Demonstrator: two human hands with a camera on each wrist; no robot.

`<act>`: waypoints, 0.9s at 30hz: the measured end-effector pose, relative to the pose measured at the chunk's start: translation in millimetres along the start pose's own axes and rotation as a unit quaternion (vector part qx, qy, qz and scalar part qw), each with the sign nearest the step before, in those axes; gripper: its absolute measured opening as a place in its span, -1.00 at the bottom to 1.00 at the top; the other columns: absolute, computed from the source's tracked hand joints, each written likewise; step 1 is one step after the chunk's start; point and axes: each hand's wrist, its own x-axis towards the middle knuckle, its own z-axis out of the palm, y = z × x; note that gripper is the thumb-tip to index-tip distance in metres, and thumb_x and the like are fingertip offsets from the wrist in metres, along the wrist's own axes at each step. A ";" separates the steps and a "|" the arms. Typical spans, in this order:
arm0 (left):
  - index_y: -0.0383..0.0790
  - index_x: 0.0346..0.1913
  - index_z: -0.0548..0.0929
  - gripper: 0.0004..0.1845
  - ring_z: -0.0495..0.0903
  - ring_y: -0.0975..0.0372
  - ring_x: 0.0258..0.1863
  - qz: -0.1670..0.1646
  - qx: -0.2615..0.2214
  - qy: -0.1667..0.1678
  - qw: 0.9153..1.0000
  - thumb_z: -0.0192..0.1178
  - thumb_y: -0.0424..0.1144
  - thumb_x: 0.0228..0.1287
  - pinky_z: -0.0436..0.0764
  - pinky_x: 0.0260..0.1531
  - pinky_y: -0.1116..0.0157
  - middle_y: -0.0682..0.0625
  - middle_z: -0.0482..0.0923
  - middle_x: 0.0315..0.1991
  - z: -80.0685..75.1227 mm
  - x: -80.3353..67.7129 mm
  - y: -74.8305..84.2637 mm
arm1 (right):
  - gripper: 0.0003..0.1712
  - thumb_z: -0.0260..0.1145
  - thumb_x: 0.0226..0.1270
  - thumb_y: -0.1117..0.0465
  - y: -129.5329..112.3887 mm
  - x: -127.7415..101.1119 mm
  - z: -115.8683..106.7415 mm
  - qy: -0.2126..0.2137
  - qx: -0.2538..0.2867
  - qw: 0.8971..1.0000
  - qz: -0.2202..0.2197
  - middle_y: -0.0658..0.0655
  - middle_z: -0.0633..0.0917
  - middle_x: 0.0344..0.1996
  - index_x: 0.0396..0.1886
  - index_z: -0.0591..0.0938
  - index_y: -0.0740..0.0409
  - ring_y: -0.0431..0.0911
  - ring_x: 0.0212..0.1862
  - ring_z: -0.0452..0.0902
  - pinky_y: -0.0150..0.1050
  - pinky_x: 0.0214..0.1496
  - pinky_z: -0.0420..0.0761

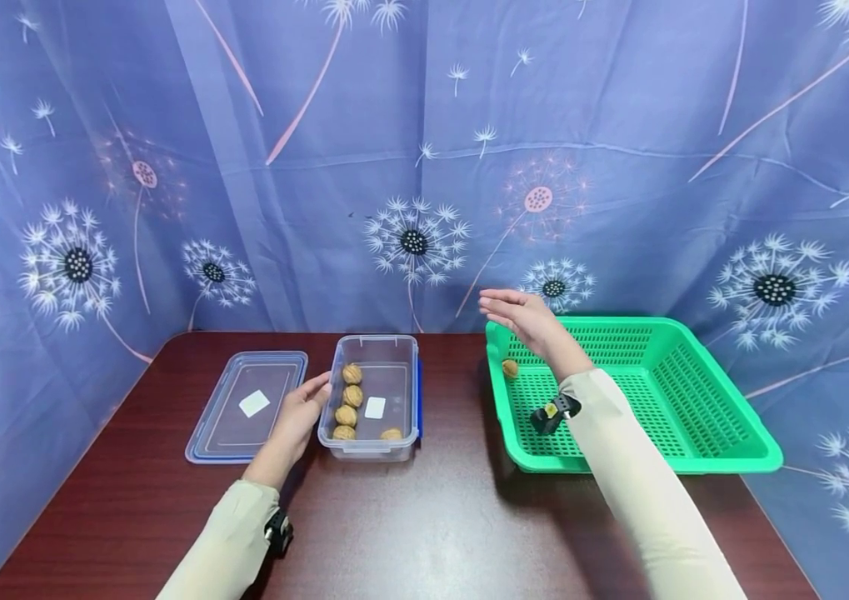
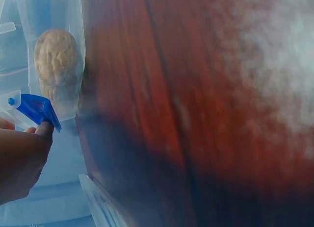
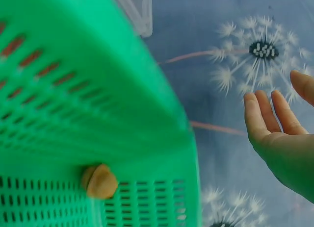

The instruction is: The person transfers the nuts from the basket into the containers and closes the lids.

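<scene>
Right sleeve (image 1: 637, 475) — cropped, wrist-view basket (image 3: 122, 80) — blurred

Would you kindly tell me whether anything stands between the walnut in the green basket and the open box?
Yes, two walls: the basket's left side, beside the walnut, and the box's right side, where a blue clip shows. Nothing else visible stands on the table between them.

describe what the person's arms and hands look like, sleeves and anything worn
The left hand and right hand are bare, with no gloves visible. The left sleeve and right sleeve are plain, pale cream and long. Each wrist carries a small black device: the left device looks blocky, and the right device shows a yellow patch. No cables are visible.
</scene>
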 end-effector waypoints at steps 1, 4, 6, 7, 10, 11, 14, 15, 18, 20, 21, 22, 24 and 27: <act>-0.44 0.35 0.32 -0.55 0.35 0.00 0.22 0.001 0.000 0.001 1.000 -0.05 -0.37 0.47 0.34 0.27 0.16 -0.37 0.34 0.29 0.0 0.0 0.0 | -0.44 0.17 0.42 0.33 1.1 -0.5 -3.9 0.003 0.004 1.000 0.003 0.34 0.34 0.34 0.36 0.31 0.39 -0.05 0.17 0.49 -0.16 0.38 0.32; -0.43 0.35 0.33 -0.56 0.35 0.01 0.22 0.001 0.002 0.001 1.000 -0.05 -0.37 0.47 0.34 0.27 0.16 -0.36 0.34 0.29 -0.3 -0.2 0.1 | -0.42 0.16 0.42 0.35 6.0 -1.2 -15.9 0.010 0.020 1.000 0.012 0.33 0.35 0.33 0.37 0.29 0.40 -0.15 0.08 0.54 -0.14 0.39 0.29; -0.43 0.35 0.33 -0.56 0.35 0.01 0.23 0.001 0.000 0.001 1.000 -0.06 -0.37 0.47 0.33 0.27 0.16 -0.36 0.34 0.29 -0.5 0.1 0.2 | -0.41 0.16 0.42 0.35 10.2 -0.6 -24.3 0.012 0.022 0.999 0.019 0.31 0.37 0.32 0.39 0.26 0.41 -0.11 0.13 0.52 -0.14 0.39 0.27; -0.42 0.35 0.33 -0.56 0.35 0.01 0.23 0.000 -0.001 0.001 1.000 -0.06 -0.37 0.47 0.33 0.27 0.16 -0.35 0.34 0.29 -0.5 0.3 0.2 | -0.41 0.16 0.42 0.36 12.4 -0.3 -28.2 0.012 0.020 0.999 0.022 0.31 0.38 0.32 0.39 0.25 0.41 -0.06 0.18 0.49 -0.15 0.40 0.27; -0.42 0.35 0.33 -0.56 0.35 0.00 0.23 -0.001 -0.002 0.000 1.000 -0.06 -0.37 0.48 0.32 0.28 0.15 -0.36 0.34 0.29 -0.6 0.9 -0.1 | -0.42 0.11 0.45 0.36 18.4 0.3 -39.1 0.009 0.014 0.999 0.036 0.32 0.34 0.34 0.40 0.22 0.41 0.08 0.34 0.30 -0.16 0.40 0.26; -0.42 0.35 0.33 -0.56 0.35 -0.01 0.23 -0.002 -0.002 0.000 1.000 -0.06 -0.37 0.48 0.32 0.29 0.14 -0.36 0.34 0.29 -0.5 0.9 -0.2 | -0.41 0.10 0.46 0.36 20.3 0.3 -41.9 0.007 0.011 0.999 0.041 0.33 0.31 0.36 0.41 0.21 0.41 0.11 0.38 0.23 -0.17 0.39 0.28; -0.42 0.35 0.33 -0.56 0.35 -0.02 0.24 -0.003 -0.001 0.000 1.000 -0.06 -0.36 0.48 0.32 0.29 0.12 -0.37 0.34 0.29 -0.6 0.4 -0.7 | -0.43 0.06 0.48 0.37 25.2 0.5 -48.9 0.006 0.007 0.998 0.055 0.36 0.25 0.39 0.42 0.20 0.39 0.15 0.40 0.16 -0.24 0.33 0.37; -0.42 0.35 0.33 -0.56 0.35 -0.02 0.24 -0.002 -0.002 0.000 1.000 -0.06 -0.37 0.48 0.32 0.30 0.12 -0.37 0.34 0.29 -0.8 0.4 -0.9 | -0.44 0.05 0.48 0.38 26.7 0.6 -50.7 0.005 0.005 0.998 0.058 0.36 0.24 0.40 0.41 0.21 0.39 0.15 0.40 0.16 -0.28 0.29 0.41; -0.44 0.34 0.33 -0.57 0.34 -0.02 0.25 0.002 -0.003 0.000 1.000 -0.07 -0.37 0.48 0.30 0.30 0.12 -0.37 0.33 0.29 -1.1 0.8 -1.8 | -0.43 0.07 0.46 0.38 31.8 1.9 -55.2 0.005 -0.004 0.998 0.065 0.36 0.26 0.39 0.41 0.22 0.39 0.15 0.39 0.17 -0.37 0.18 0.50; -0.44 0.34 0.33 -0.57 0.33 -0.01 0.26 0.003 -0.002 -0.001 1.000 -0.07 -0.38 0.48 0.30 0.31 0.13 -0.36 0.33 0.30 -1.2 1.1 -2.2 | -0.42 0.09 0.45 0.38 35.9 3.0 -58.1 0.002 -0.014 0.997 0.071 0.37 0.26 0.39 0.41 0.22 0.39 0.16 0.39 0.18 -0.38 0.16 0.51; -0.44 0.34 0.34 -0.57 0.33 -0.01 0.26 0.004 -0.003 0.000 1.000 -0.07 -0.38 0.48 0.30 0.31 0.14 -0.36 0.33 0.30 -1.2 1.4 -2.2 | -0.42 0.10 0.45 0.38 38.3 3.6 -59.7 0.001 -0.021 0.997 0.074 0.37 0.26 0.38 0.40 0.22 0.40 0.16 0.39 0.19 -0.36 0.18 0.49; -0.44 0.34 0.34 -0.57 0.33 -0.01 0.26 0.003 -0.002 0.000 1.000 -0.07 -0.38 0.48 0.30 0.31 0.14 -0.36 0.33 0.30 -1.2 1.5 -2.2 | -0.42 0.11 0.44 0.38 41.0 4.3 -61.2 0.001 -0.029 0.997 0.078 0.37 0.27 0.38 0.40 0.23 0.39 0.16 0.38 0.20 -0.34 0.21 0.47; -0.44 0.34 0.34 -0.57 0.33 -0.01 0.26 0.003 -0.001 0.000 1.000 -0.06 -0.37 0.48 0.30 0.31 0.14 -0.36 0.33 0.30 -1.2 1.7 -2.1 | -0.42 0.13 0.44 0.36 46.3 5.8 -64.4 -0.002 -0.048 0.995 0.086 0.37 0.28 0.37 0.39 0.24 0.39 0.15 0.37 0.23 -0.26 0.30 0.39; -0.43 0.34 0.34 -0.57 0.33 -0.02 0.26 0.003 0.000 0.001 1.000 -0.05 -0.37 0.48 0.30 0.31 0.12 -0.36 0.34 0.30 -1.4 1.9 -1.8 | -0.43 0.13 0.44 0.34 53.4 7.9 -68.0 -0.010 -0.077 0.992 0.095 0.37 0.30 0.36 0.39 0.26 0.38 0.14 0.35 0.26 -0.13 0.39 0.27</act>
